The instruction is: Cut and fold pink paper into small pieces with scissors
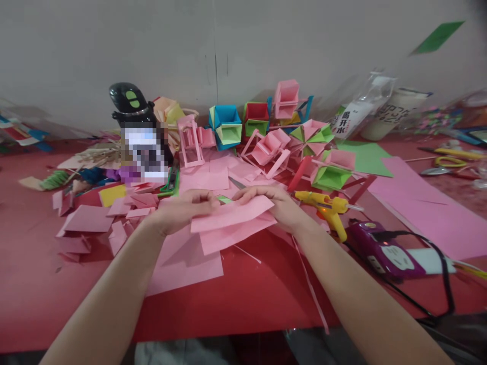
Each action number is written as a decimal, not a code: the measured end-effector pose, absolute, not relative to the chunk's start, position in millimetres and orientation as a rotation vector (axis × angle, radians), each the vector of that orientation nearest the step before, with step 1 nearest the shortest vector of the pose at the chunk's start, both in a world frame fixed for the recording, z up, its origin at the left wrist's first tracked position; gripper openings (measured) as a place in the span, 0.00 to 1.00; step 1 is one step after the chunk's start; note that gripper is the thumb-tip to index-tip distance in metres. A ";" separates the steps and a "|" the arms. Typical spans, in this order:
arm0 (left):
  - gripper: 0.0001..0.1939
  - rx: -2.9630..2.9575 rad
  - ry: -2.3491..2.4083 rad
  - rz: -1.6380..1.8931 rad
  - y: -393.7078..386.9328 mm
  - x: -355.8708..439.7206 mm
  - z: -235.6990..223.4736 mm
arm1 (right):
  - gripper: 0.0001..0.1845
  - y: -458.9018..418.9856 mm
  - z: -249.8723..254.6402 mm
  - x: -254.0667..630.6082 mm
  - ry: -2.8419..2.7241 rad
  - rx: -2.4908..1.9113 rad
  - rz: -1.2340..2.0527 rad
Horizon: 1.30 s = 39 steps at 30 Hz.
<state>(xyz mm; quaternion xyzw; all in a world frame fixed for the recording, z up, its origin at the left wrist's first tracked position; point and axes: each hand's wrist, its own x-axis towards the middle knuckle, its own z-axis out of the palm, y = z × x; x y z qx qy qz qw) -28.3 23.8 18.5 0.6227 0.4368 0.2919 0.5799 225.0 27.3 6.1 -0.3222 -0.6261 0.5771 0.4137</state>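
Note:
A pink sheet of paper (pixel 232 223), folded over so that two layers show, is held just above the red table. My right hand (pixel 272 200) is closed on its right end, with the fingers along the far edge. At the left end, my left hand (pixel 190 205) has its slightly blurred fingers curled against the same paper. Under and behind the hands lie flat pink sheets (pixel 186 266). A grey blade-like tip (pixel 236 182) and a green piece (pixel 224 199) show just beyond the fingers.
Folded pink pieces (pixel 89 218) are heaped at left. Paper models (pixel 224 126) line the back beside a black figure (pixel 133 104). To the right lie a yellow glue gun (pixel 325 205), a purple power strip (pixel 388 248) with cables, pink sheets (pixel 429 208) and scissors (pixel 451 165).

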 end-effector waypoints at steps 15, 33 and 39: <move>0.33 1.274 1.074 0.921 15.0 4.0 6.0 | 0.25 31.6 -0.6 212.3 -1.033 -0.937 1.563; 0.13 1.316 1.124 0.993 5.9 20.1 4.1 | 0.22 21.9 -5.7 204.9 -1.317 -1.036 1.340; 0.13 1.346 1.164 1.036 3.3 20.4 9.4 | 0.21 17.7 -4.1 208.1 -1.505 -1.031 1.414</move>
